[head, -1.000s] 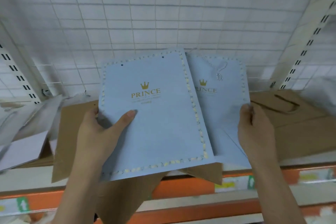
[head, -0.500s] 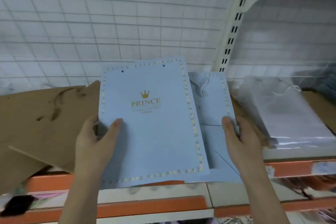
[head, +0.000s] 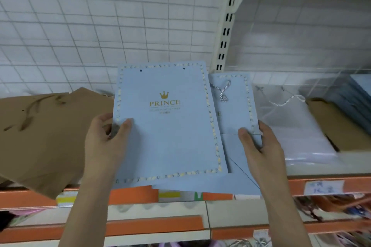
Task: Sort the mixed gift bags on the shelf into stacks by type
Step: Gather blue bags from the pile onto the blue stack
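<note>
White wire grid is backing the shelf (head: 313, 170) I am working at through the head camera, with a slotted upright (head: 226, 26) rising at the right and orange rails running along the front edge.

From this view, I am holding two blue PRINCE gift bags over the shelf's front edge, near its middle. My left hand (head: 104, 142) is gripping the front blue bag (head: 168, 130) at its left edge, thumb lying on the printed face and the other fingers curled behind it. My right hand (head: 261, 146) is pinching the second blue bag (head: 234, 118), thumb on top near the right edge, fingers underneath and hidden. This bag is overlapped by the first, and its twisted cord handle (head: 222, 91) is lying across its top.

Brown paper bags (head: 46, 132) are lying flat toward the shelf's left end; a clear-wrapped pack (head: 291, 126) is sitting toward the right end.

I judge I am pairing like with like. To do it well, I should be sliding the bags together until their edges match, keeping both flat, and tucking the cord in so the stack is sitting level.
</note>
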### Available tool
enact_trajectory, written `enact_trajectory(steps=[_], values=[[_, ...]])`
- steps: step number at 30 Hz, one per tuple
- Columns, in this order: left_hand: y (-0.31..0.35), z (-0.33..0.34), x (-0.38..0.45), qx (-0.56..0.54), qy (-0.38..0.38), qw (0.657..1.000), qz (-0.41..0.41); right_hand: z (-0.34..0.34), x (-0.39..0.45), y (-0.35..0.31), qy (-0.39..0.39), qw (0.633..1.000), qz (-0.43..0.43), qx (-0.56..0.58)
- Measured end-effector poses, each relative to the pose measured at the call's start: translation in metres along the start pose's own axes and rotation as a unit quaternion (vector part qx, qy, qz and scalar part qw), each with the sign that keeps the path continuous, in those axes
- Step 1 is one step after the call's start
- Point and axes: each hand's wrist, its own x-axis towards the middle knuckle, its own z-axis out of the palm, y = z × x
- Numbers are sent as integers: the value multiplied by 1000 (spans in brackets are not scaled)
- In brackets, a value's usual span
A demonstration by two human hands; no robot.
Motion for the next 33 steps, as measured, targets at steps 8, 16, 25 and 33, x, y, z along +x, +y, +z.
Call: enact_trajectory(steps=[8,16,25,33], values=[[11,81,-35,-14,-18,999,30,-74,31,34,7,1000,4,4],[17,210,-130,-45,3,999,10,-215,79,71,-41,998,-28,-48],[38,256,-178,-12,5,999,35,-277,109,101,-58,998,-32,-8],[48,272,-185,0,22,999,47,-316,129,116,-39,997,-38,-46]])
